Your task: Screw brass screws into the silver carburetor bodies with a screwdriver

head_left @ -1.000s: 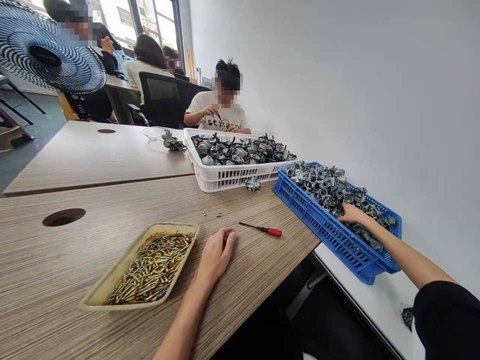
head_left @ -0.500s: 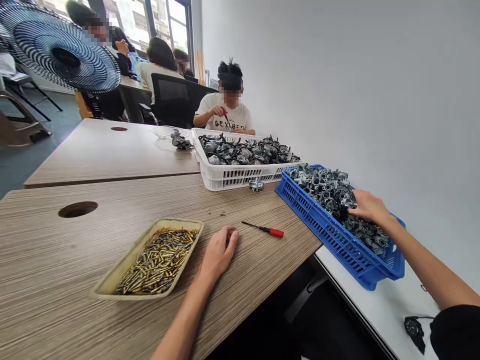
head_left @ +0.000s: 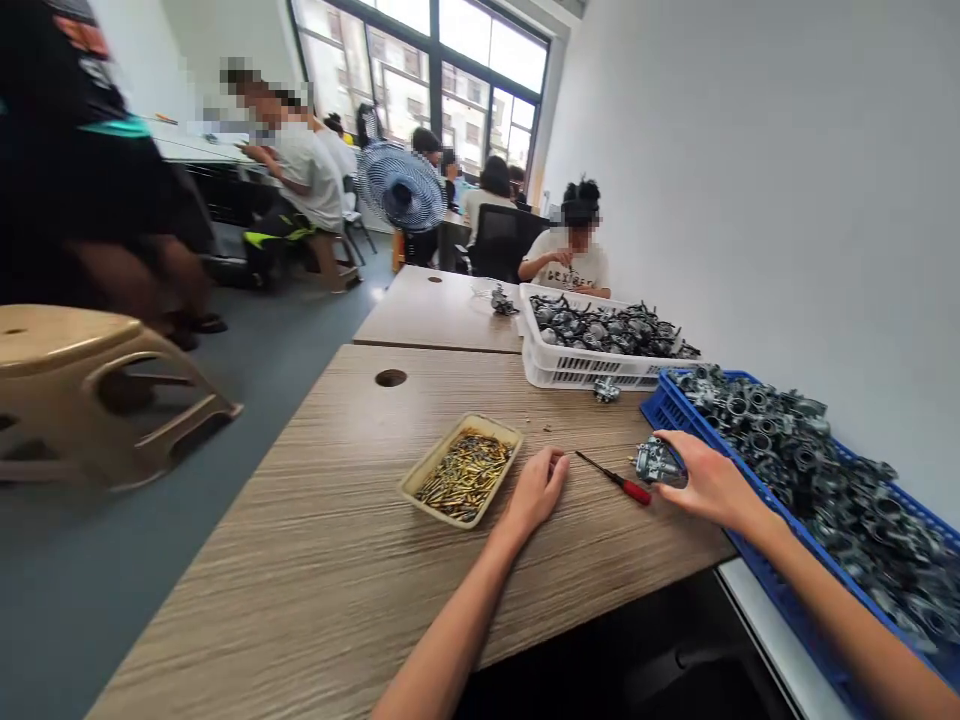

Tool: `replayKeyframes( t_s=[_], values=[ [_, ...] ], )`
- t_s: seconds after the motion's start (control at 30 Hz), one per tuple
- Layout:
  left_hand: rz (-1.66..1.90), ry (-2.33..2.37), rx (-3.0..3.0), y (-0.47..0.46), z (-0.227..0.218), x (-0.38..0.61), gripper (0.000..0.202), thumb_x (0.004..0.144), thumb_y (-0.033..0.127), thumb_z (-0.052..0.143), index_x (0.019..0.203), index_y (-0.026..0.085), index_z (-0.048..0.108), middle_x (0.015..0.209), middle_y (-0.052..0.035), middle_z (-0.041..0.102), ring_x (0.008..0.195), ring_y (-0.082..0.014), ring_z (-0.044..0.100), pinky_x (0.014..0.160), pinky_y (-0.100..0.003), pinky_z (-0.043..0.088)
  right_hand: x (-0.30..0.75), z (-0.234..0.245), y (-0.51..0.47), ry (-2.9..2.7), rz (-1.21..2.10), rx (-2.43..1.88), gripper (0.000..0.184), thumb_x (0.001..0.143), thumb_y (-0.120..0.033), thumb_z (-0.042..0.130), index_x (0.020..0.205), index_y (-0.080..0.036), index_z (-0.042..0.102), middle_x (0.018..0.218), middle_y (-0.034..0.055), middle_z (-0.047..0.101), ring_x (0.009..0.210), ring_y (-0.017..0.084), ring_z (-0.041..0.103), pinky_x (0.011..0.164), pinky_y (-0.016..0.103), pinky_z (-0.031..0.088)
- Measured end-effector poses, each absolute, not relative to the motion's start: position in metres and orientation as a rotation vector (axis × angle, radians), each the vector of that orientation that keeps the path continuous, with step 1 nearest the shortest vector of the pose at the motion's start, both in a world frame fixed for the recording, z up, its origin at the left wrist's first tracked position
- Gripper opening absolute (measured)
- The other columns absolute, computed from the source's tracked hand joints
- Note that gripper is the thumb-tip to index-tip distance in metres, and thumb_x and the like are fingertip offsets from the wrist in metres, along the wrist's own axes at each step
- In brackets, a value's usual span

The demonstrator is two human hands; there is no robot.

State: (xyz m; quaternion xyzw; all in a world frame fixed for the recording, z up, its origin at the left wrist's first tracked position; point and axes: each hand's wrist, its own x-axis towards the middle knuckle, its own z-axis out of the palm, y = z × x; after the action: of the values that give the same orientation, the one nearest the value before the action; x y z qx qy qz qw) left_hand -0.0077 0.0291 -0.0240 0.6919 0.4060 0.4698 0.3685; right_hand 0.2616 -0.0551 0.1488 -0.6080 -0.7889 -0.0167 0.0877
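Note:
My right hand [head_left: 709,480] is shut on a die-cast silver carburetor body [head_left: 655,461], holding it just over the wooden table [head_left: 300,570], beside the blue crate's [head_left: 679,408] rim. That crate is heaped with similar bare silver castings [head_left: 806,460]. My left hand [head_left: 535,492] rests on the table, holding nothing, between a beige tray [head_left: 442,462] of brass pins and a red-handled screwdriver [head_left: 628,486]. The screwdriver's tip points away from me, and its handle lies close to the held casting.
A white slotted crate [head_left: 592,373] of dark assembled carburetors stands at the table's far end, with a loose carburetor [head_left: 606,390] in front. A co-worker [head_left: 570,245] sits beyond it. A wall runs along the right side. A beige stool [head_left: 90,380] and a standing person [head_left: 82,180] are at left.
The view has swung left, showing more of the room. My right hand has come out of the blue crate to the table's edge with a silver casting in it. My left hand stays on the table.

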Motion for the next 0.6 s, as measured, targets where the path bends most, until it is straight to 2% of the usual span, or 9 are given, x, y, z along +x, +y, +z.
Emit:
replayKeyframes(
  t_s=[0.2,0.37,0.6],
  values=[
    [1.316,1.116,1.607,0.031,-0.015,-0.011,0.034,0.106,0.048,0.040,0.100,0.022,0.062,0.101,-0.0110,0.075,0.097,-0.0246,0.071,0.092,-0.039,0.056,0.203,0.081,-0.016,-2.259,0.237,-1.574,0.066,0.084,-0.039,0.071,0.148,-0.029,0.058,0.147,0.0110,0.069,0.133,0.034,0.068,0.105,0.050,0.061],
    [1.370,1.194,1.562,0.032,-0.016,-0.009,0.038,0.107,0.050,0.039,0.099,0.021,0.062,0.098,-0.0087,0.073,0.095,-0.0239,0.069,0.091,-0.038,0.055,0.177,0.043,-0.004,-2.155,0.383,-1.542,0.069,0.077,-0.038,0.076,0.143,-0.021,0.064,0.139,0.0143,0.073,0.129,0.034,0.070,0.113,0.052,0.054],
    [1.238,1.104,1.710,0.027,-0.017,-0.006,0.035,0.105,0.050,0.047,0.109,0.020,0.067,0.110,-0.0097,0.075,0.103,-0.0247,0.070,0.098,-0.040,0.057,0.180,0.023,-0.010,-2.170,0.364,-1.439,0.070,0.080,-0.031,0.072,0.147,-0.019,0.060,0.144,0.0162,0.069,0.134,0.034,0.066,0.118,0.054,0.051]
  ],
)
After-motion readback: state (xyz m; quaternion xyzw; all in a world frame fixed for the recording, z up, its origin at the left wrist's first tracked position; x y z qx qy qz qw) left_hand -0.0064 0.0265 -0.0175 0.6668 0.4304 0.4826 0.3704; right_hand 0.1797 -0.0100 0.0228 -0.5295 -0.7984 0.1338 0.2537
